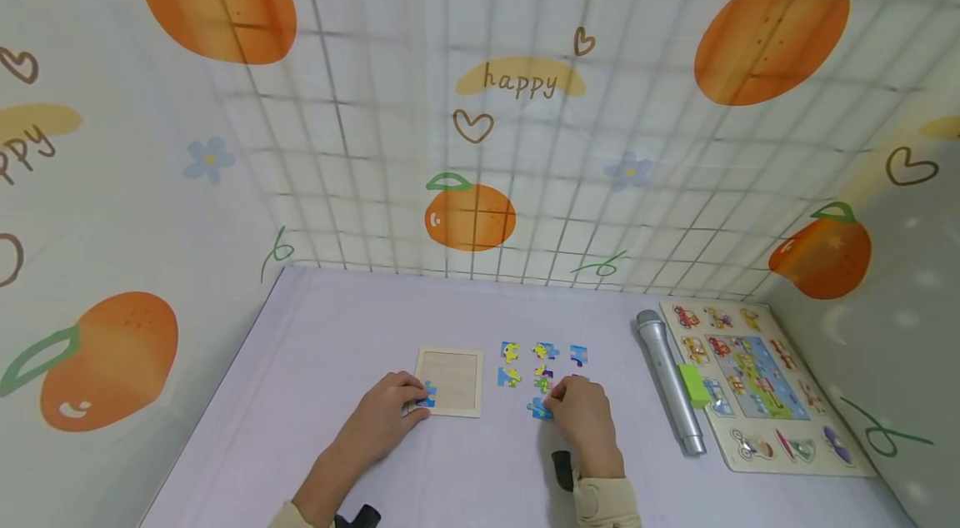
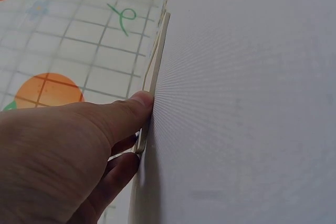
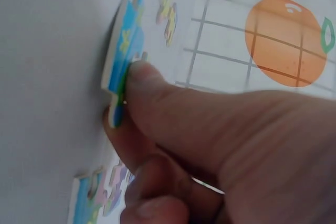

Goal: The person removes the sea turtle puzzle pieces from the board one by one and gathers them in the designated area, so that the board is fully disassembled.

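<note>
A square wooden puzzle tray (image 1: 478, 382) lies in the middle of the table, with a blue jigsaw piece (image 1: 430, 396) in its lower left corner. My left hand (image 1: 382, 415) grips the tray at that corner; in the left wrist view the thumb presses the tray's edge (image 2: 161, 45) and fingers reach around the corner. To the right, my right hand (image 1: 588, 420) pinches a blue puzzle piece (image 3: 122, 51) between thumb and finger. That piece looks tilted in the right wrist view. Several loose pieces (image 1: 509, 378) lie beyond and beside this hand, partly hidden by it.
A silver microphone (image 1: 670, 382) lies right of the loose pieces, a green block (image 1: 693, 386) beside it. Further right is a wooden picture board (image 1: 813, 461) with a colourful scene. Fabric walls printed with oranges (image 1: 470, 217) enclose the table's back and sides.
</note>
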Demonstrator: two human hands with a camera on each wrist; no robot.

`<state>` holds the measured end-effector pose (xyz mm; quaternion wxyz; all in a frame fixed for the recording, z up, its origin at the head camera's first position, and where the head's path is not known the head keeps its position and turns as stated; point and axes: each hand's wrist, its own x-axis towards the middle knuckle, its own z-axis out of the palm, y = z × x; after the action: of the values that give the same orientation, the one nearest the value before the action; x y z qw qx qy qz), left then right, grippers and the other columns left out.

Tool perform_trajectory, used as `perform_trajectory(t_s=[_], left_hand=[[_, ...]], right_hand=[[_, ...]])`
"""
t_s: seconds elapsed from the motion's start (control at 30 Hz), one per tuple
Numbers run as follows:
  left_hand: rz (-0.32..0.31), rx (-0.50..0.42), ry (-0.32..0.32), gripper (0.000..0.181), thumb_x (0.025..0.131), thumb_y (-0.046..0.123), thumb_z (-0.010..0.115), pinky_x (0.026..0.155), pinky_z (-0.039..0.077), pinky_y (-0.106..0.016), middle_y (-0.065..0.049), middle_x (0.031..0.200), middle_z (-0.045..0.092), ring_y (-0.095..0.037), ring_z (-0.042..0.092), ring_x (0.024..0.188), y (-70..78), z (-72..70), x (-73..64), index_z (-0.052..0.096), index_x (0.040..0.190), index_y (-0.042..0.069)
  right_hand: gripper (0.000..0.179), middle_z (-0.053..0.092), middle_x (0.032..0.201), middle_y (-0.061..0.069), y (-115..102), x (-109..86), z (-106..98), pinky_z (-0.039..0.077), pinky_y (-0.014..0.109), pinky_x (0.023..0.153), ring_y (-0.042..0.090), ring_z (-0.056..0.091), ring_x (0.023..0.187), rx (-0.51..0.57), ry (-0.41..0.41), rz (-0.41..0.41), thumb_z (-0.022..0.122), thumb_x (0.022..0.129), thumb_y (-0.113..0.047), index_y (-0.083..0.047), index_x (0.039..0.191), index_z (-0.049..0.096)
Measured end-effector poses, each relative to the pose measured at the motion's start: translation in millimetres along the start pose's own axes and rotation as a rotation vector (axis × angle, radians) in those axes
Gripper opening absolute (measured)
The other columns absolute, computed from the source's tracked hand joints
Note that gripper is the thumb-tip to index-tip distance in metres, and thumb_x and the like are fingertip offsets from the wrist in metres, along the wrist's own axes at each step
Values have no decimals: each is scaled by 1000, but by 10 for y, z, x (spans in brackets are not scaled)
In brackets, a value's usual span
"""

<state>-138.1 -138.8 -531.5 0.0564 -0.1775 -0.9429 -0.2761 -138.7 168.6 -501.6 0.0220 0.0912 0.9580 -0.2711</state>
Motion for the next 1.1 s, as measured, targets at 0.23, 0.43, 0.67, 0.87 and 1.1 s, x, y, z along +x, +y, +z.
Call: perform_trajectory(t_s=[0.23,0.43,0.67,0.87,1.1], left_hand=[[-21,-11,-6,22,84,22,85,97,58,-35,3,115,68,-17,62,111,1,-10,-1,80,102,11],[-20,62,10,25,82,30,86,92,57,-30,8,111,69,-11,60,105,-54,12,3,79,103,19],[-36,107,9,35,83,36,84,90,57,-30,11,107,69,-7,58,100,-82,34,15,76,114,20],[-54,71,-12,41,83,35,85,97,56,-34,9,115,67,-10,59,107,-99,18,27,74,120,20],[-118,8,-36,56,82,37,85,107,52,-43,-2,129,63,-24,58,124,-156,37,43,69,130,12]], right_hand=[[15,65,75,5,-13,-9,5,43,29,55,19,55,69,5,0,26,82,85,-13,-6,80,69],[16,64,75,5,-17,-8,-3,43,29,56,19,55,69,-6,-1,21,82,84,-13,-6,80,69],[14,65,79,5,-6,-1,-24,45,30,59,20,55,72,23,-34,49,81,86,-14,-6,82,70],[14,66,78,5,-16,14,-45,45,29,59,19,55,71,46,-42,76,81,87,-15,-6,84,71],[12,66,76,3,-86,25,-47,44,27,57,17,55,69,64,-25,52,79,89,-15,-6,86,72]])
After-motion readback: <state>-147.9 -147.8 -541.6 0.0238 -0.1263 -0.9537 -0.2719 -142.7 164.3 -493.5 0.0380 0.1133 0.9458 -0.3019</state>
